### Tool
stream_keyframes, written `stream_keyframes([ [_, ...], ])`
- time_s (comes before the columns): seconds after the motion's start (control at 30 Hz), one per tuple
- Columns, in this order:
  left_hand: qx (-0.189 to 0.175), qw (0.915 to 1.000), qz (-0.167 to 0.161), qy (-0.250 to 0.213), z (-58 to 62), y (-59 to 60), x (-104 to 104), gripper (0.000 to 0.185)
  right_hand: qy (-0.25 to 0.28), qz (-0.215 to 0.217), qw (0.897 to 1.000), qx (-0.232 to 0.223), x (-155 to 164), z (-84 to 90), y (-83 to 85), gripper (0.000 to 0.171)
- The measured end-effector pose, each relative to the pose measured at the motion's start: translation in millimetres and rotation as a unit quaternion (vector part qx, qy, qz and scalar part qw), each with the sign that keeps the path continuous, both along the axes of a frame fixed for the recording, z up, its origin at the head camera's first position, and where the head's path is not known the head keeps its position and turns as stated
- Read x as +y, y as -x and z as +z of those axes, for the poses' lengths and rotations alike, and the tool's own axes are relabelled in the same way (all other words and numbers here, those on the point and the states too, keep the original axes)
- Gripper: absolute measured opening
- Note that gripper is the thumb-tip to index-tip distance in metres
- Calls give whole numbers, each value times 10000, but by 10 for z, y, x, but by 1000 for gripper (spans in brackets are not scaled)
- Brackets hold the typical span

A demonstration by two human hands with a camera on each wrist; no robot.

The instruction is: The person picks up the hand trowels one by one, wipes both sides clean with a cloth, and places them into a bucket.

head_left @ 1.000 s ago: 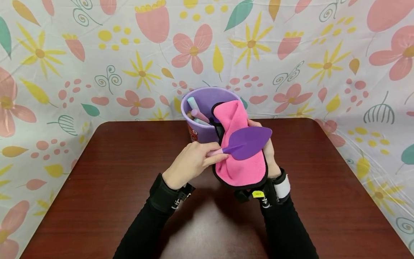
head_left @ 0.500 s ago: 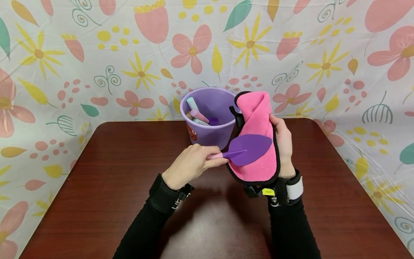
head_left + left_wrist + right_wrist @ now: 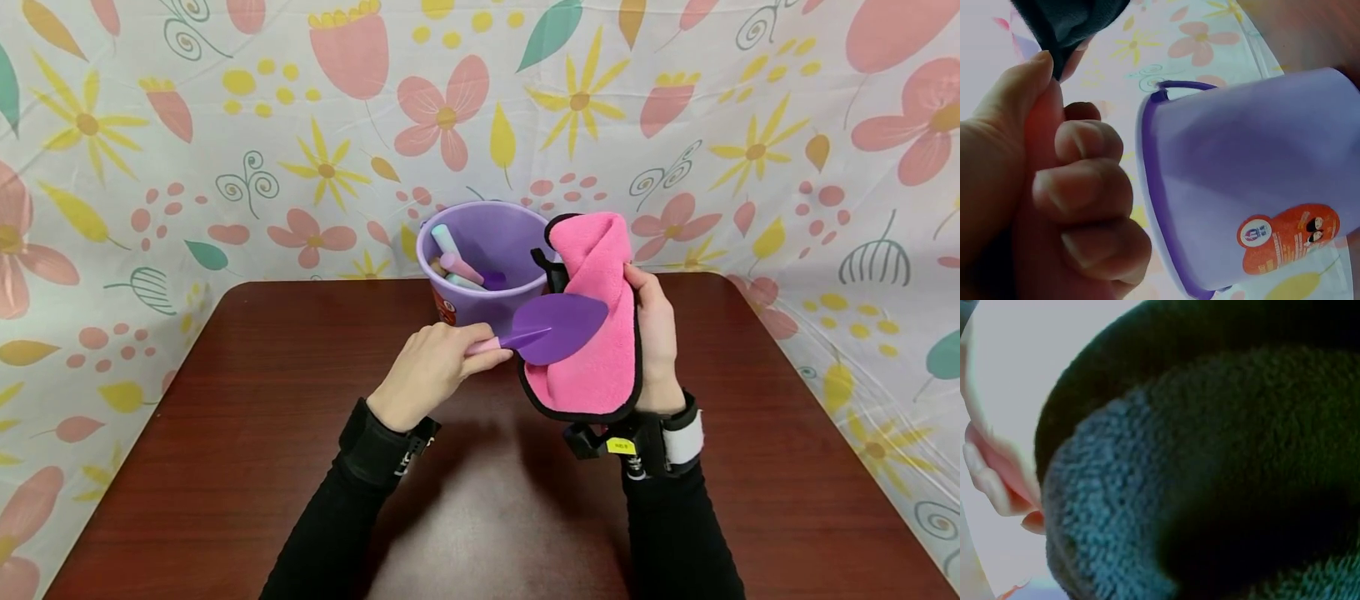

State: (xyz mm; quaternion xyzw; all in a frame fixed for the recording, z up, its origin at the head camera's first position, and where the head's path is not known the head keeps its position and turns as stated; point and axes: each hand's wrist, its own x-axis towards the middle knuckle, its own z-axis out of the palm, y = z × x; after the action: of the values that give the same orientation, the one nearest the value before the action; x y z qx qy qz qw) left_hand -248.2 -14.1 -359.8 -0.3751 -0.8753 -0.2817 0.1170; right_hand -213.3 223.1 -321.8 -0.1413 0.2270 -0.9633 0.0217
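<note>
My left hand [image 3: 435,367] grips the pink handle of a toy trowel [image 3: 566,329]. In the left wrist view the fingers [image 3: 1085,187] are curled round that handle. The trowel's broad purple blade points right and overlaps a bright pink cloth [image 3: 592,383] with black edging. Along the cloth's right edge, my right hand [image 3: 654,325] holds it upright, thumb in front and most of the fingers hidden behind. Up close in the right wrist view, the fuzzy fabric [image 3: 1104,500] looks dark and fills most of the frame.
Behind the hands, a purple bucket [image 3: 480,312] stands near the table's far edge. Several chalk-like sticks [image 3: 461,268] in pale blue and pink and a dark purple piece [image 3: 495,281] lie inside it. A flower-print sheet [image 3: 300,150] hangs behind the brown table [image 3: 285,400].
My right hand has carried the cloth to the right, off the bucket's front, uncovering its opening. My left hand has drawn the trowel slightly left and up, back across the cloth.
</note>
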Motion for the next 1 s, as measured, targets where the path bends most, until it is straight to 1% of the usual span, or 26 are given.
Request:
stream_keyframes([
  [0.2, 219, 9996, 75, -168, 10, 14, -6, 37, -73, 224, 9997, -70, -20, -14, 16, 36],
  [0.27, 230, 9993, 86, -277, 7, 17, -3, 37, -253, 240, 9993, -92, -27, -26, 18, 37],
  [0.37, 179, 9989, 90, -429, -6, 19, 0, 35, -447, 415, 9981, -113, -60, -53, 23, 40],
  [0.4, 142, 9987, 89, -488, -12, 20, 3, 35, -567, 389, 9975, -138, -79, -60, 21, 41],
  [0.47, 72, 9982, 93, -596, -18, 20, 8, 35, -946, 122, 9953, -196, -127, -73, 15, 43],
  [0.57, 24, 9975, 105, -705, -15, 15, 15, 38, -1554, -384, 9863, -405, -216, -86, 9, 43],
  [0.6, 16, 9973, 108, -731, -12, 11, 16, 39, -1649, -448, 9841, -496, -247, -89, 4, 42],
  [0.67, -6, 9969, 114, -779, -1, 3, 16, 40, -1713, -395, 9821, -681, -298, -95, -1, 42],
  [0.8, -71, 9965, 97, -825, 14, -3, 15, 38, -1465, 196, 9846, -937, -349, -105, -13, 45],
  [0.87, -104, 9965, 72, -829, 18, -2, 18, 37, -1453, 306, 9841, -980, -354, -105, -16, 46],
  [0.93, -101, 9966, 65, -811, 19, 0, 22, 37, -1430, 334, 9832, -1080, -343, -106, -13, 46],
  [1.0, -45, 9969, 114, -773, 20, 1, 22, 37, -1649, 87, 9793, -1173, -331, -110, 3, 44],
])
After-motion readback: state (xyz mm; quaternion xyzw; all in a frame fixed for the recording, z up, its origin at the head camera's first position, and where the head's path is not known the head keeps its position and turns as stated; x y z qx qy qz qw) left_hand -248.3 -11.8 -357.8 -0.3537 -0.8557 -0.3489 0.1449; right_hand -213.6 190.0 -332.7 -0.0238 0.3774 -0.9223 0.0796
